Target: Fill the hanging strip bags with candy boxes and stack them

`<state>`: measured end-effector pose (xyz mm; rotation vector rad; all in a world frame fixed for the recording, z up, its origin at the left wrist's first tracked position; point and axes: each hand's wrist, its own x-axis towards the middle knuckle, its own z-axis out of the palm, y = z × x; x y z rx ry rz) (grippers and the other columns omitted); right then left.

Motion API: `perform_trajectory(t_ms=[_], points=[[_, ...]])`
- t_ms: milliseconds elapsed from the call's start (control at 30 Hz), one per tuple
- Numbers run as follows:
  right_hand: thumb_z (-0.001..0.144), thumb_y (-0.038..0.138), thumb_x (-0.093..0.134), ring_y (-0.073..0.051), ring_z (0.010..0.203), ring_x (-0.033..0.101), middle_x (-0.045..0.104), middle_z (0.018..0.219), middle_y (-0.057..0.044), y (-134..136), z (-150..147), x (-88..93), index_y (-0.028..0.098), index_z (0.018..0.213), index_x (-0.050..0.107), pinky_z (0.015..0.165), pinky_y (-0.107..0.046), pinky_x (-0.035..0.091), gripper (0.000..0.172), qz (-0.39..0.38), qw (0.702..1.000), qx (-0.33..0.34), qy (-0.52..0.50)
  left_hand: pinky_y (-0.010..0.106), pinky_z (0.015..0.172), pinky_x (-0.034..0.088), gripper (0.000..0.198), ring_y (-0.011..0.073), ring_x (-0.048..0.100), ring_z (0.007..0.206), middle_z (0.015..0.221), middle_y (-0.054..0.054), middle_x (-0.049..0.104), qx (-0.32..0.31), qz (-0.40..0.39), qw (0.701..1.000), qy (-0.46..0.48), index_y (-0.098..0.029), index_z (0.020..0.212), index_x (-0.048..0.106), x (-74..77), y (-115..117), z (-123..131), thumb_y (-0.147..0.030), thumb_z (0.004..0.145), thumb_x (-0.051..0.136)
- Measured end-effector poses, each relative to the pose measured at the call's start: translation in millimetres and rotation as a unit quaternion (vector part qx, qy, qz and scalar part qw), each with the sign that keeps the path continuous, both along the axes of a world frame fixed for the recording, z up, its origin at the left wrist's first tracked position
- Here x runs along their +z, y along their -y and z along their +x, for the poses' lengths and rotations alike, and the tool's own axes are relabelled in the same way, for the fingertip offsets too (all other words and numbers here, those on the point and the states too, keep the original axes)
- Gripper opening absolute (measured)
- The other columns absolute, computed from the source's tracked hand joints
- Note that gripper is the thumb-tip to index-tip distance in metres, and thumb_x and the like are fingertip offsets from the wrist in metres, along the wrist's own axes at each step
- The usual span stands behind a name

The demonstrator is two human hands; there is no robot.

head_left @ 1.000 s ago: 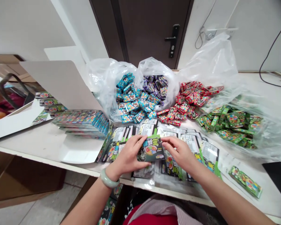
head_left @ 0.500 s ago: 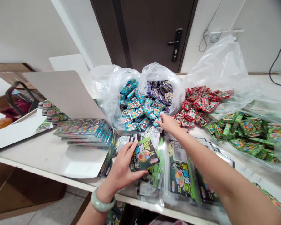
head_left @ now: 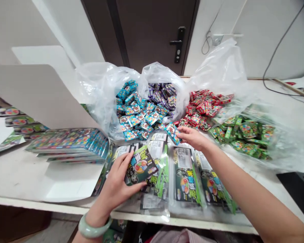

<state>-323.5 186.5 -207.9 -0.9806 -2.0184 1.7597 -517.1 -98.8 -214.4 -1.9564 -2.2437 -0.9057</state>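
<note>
My left hand (head_left: 118, 180), with a pale green bangle at the wrist, grips a black and green printed candy packet (head_left: 141, 165) by its left side. Between the fingers of my right hand (head_left: 192, 136) is a small blue candy box (head_left: 172, 133), held just above the table. Behind it, more blue boxes (head_left: 134, 118) spill from a clear plastic bag (head_left: 98, 94). Under and beside my hands lie clear sleeves holding flat black and green packets (head_left: 184, 182). The left palm is partly hidden by its own fingers.
Purple boxes (head_left: 162, 94), red boxes (head_left: 202, 106) and green boxes (head_left: 250, 133) lie in plastic bags along the back. On the left, an upright white carton flap (head_left: 40, 94) stands by stacked filled packs (head_left: 66, 145). A black object (head_left: 297, 192) sits at the right.
My right hand has drawn back from the blue pile, and a blue candy box now shows in its fingers. My left hand still holds the packet. The view has shifted right.
</note>
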Motion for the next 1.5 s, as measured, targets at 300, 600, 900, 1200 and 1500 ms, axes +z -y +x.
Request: perform_trajectory(t_ms=[300,600,900,1200,1500], points=[[0.075,0.005,0.055,-0.024,0.118,0.053,0.061,0.118,-0.008,46.1,92.0,-30.1,0.022,0.093,0.069,0.104,-0.049,0.039,0.029,0.323,0.943,0.069,-0.037,0.048,0.106,0.041,0.090,0.0324,0.047,0.123,0.133,0.013,0.044,-0.065,-0.026,0.998,-0.012,-0.024,0.149,0.025,7.8,-11.2,19.9,-0.052,0.077,0.071],[0.084,0.044,0.063,-0.037,0.139,0.031,0.037,0.149,-0.020,90.8,118.7,-32.8,0.016,0.140,0.046,0.109,-0.057,0.030,0.065,0.418,0.885,0.034,0.201,0.049,0.105,0.041,0.091,0.0336,0.046,0.124,0.135,0.015,0.043,-0.092,-0.068,0.993,-0.020,-0.023,0.150,0.024,14.2,-8.1,37.2,-0.052,0.077,0.070],[0.077,0.036,0.066,-0.030,0.130,0.043,0.046,0.139,-0.013,104.4,122.7,6.3,0.023,0.138,0.043,0.109,-0.050,0.035,0.066,0.471,0.881,-0.038,0.034,0.051,0.104,0.042,0.098,0.0346,0.047,0.124,0.135,0.016,0.045,-0.142,-0.078,0.987,-0.021,-0.022,0.150,0.025,14.2,-19.0,53.6,-0.049,0.071,0.076],[0.072,0.023,0.073,-0.034,0.128,0.045,0.050,0.140,-0.010,116.2,121.4,51.1,0.029,0.138,0.046,0.106,-0.054,0.038,0.071,0.491,0.842,0.206,0.083,0.052,0.104,0.040,0.099,0.0347,0.045,0.125,0.135,0.017,0.044,-0.199,-0.062,0.978,-0.006,-0.022,0.150,0.024,16.9,-25.3,66.3,-0.047,0.071,0.077],[0.078,0.040,0.071,-0.032,0.135,0.038,0.035,0.149,-0.011,135.4,109.2,29.3,0.030,0.133,0.041,0.102,-0.051,0.046,0.063,0.295,0.955,0.043,-0.016,0.053,0.104,0.040,0.090,0.0341,0.044,0.124,0.132,0.017,0.043,-0.102,-0.033,0.994,0.022,-0.019,0.143,0.030,23.2,-22.7,81.6,-0.037,0.069,0.078]])
